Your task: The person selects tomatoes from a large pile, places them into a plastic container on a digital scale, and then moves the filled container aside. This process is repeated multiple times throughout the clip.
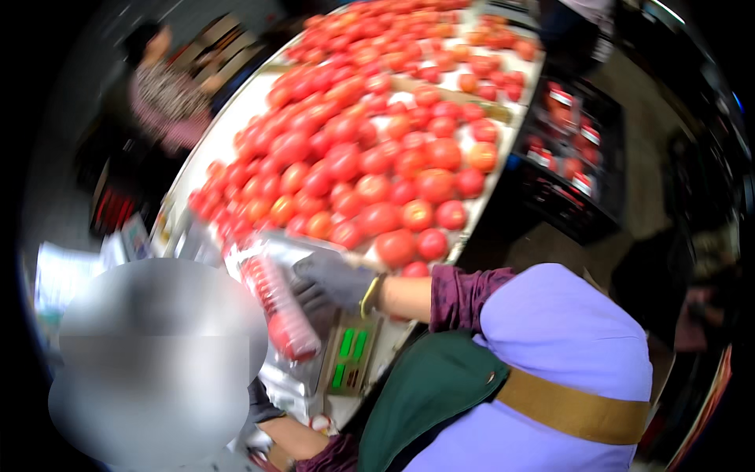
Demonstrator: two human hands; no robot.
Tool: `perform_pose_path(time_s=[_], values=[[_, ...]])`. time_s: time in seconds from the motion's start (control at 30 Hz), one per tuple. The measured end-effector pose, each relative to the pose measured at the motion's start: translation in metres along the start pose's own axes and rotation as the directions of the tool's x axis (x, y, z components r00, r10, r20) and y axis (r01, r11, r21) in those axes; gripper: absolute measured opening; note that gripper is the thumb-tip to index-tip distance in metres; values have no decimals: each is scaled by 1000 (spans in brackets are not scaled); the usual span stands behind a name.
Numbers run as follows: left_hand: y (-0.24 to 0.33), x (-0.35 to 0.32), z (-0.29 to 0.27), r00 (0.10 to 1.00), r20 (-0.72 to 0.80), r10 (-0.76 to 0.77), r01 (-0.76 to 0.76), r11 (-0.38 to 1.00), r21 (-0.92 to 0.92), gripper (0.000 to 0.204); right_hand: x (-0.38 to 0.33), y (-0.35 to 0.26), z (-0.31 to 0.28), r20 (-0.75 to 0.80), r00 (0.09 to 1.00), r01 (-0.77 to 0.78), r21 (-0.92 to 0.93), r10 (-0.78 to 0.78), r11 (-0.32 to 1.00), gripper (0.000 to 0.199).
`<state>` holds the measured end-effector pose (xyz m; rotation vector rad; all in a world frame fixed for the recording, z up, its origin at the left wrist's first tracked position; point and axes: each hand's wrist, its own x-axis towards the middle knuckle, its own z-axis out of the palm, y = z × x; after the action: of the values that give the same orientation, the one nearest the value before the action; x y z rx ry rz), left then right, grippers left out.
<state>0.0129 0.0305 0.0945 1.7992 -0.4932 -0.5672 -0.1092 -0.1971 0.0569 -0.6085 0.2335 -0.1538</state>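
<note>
Reaching over the tabletop's [197, 169] right edge in the head view, the gloved right hand [334, 282] is lying against or just beside a clear-wrapped tomato pack [277, 303], its grip too blurred to tell. The pack is resting near a green-lit display [348, 354]. The gloved left hand [261, 403] is showing partly, grip hidden. Loose tomatoes [346, 161] are spreading toward the far edge.
</note>
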Motion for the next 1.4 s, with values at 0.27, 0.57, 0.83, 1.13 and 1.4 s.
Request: perform_pose_path(time_s=[0.27,0.57,0.83,1.13,1.4], values=[[-23,23,48,971,203,-123,160,971,-178,72,-65,-42,0,-160,957,148,-440,-240,886,92],[111,-23,328,649,716,258,43,927,-374,93,-248,-184,-156,-179,881,424,-107,-437,899,87],[133,-19,529,422,906,22,88,994,-66,60,-428,-264,-327,-543,616,608,-135,-571,783,78],[86,-18,489,792,583,-184,182,981,63,47,-425,-259,-480,-645,654,-459,-753,-395,471,56],[36,-59,309,956,-262,-134,102,986,-134,31,-257,-366,-412,-418,498,30,-867,-760,497,46]])
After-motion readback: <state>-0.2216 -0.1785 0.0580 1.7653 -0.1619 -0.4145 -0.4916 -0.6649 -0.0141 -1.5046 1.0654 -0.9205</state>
